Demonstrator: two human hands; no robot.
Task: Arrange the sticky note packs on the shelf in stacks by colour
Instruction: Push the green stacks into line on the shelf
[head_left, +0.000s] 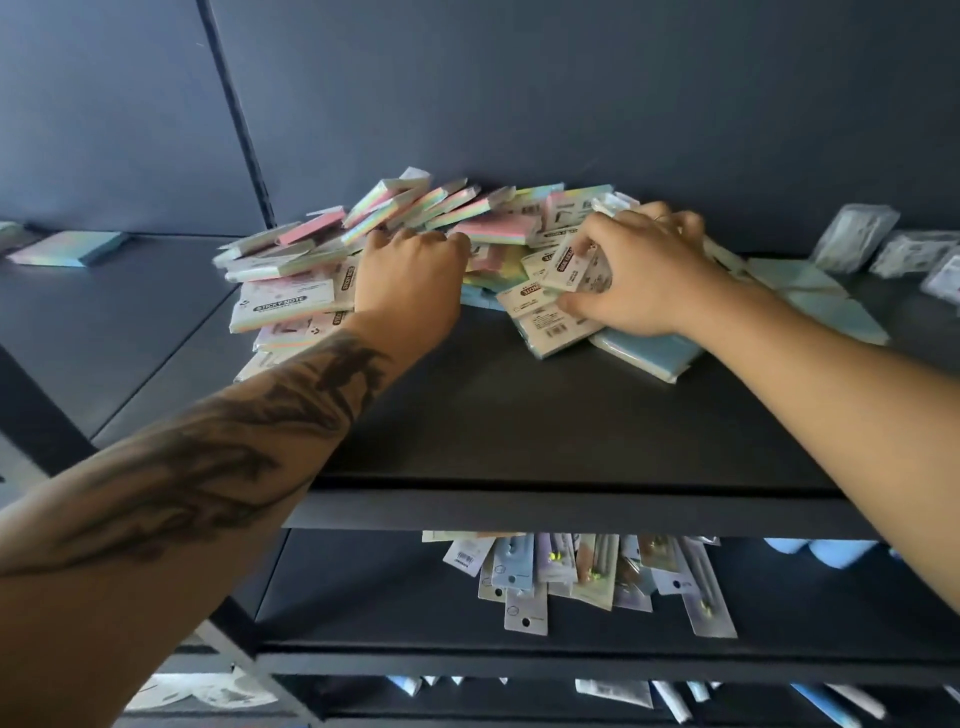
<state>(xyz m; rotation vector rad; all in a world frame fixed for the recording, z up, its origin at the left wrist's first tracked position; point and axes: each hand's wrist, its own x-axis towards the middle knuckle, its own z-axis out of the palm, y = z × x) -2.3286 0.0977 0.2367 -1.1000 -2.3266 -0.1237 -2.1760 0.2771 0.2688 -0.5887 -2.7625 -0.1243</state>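
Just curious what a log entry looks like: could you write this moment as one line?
step: sorting packs | left hand: in pile, grip unclear | right hand: pinching pack | shelf: no stacks yet

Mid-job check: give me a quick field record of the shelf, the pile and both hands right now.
shelf: dark top shelf, front part bare
pile: sticky note packs jumbled at the back, no colour stacks yet
left hand: left hand lies on the pile, fingers curled; grip unclear
right hand: right hand pinches a white-labelled pack
blue packs: light blue packs lie by the right wrist
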